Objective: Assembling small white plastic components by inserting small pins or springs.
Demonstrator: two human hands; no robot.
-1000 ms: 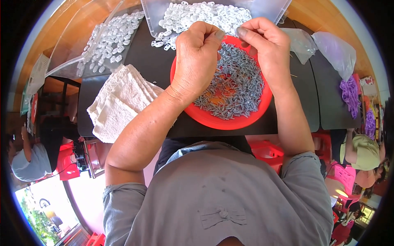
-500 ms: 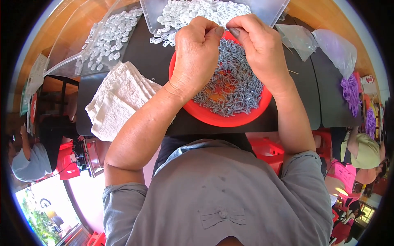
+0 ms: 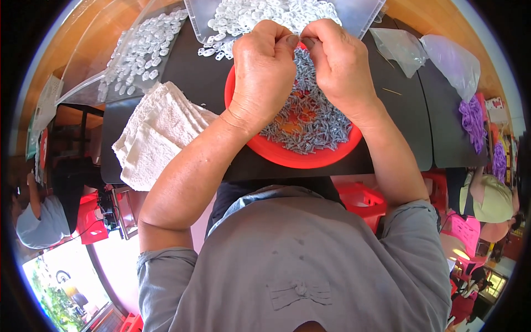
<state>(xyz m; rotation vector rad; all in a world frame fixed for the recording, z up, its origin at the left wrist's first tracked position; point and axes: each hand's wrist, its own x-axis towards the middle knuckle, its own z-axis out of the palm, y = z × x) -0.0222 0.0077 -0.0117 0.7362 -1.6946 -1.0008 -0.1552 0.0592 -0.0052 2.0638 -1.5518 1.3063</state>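
Over the far part of a round red bowl (image 3: 304,161), my two hands meet at their fingertips. My left hand (image 3: 261,72) is closed in a pinch of thumb and forefinger. Opposite it, my right hand (image 3: 344,69) pinches the same way, its fingertips almost touching the left ones. Whatever lies between the fingers is too small and hidden to make out. Many small grey screw-like pieces (image 3: 318,130) fill the bowl, and its floor shows through in the middle. Just beyond the hands, small white oval plastic pieces (image 3: 276,16) are heaped in a clear plastic bin (image 3: 200,19).
A folded whitish cloth (image 3: 152,135) lies left of the bowl. Farther left, a clear plastic bag (image 3: 83,83) holds more white pieces. On the right are a clear bag (image 3: 401,50), a whitish bag (image 3: 453,63), purple strings (image 3: 473,124) and a thin stick (image 3: 392,91). Other people sit at both sides.
My right hand has come slightly left, so the fingertips of both hands are closer together. Both hands remain pinched over the bowl. The whole view has shifted a little.
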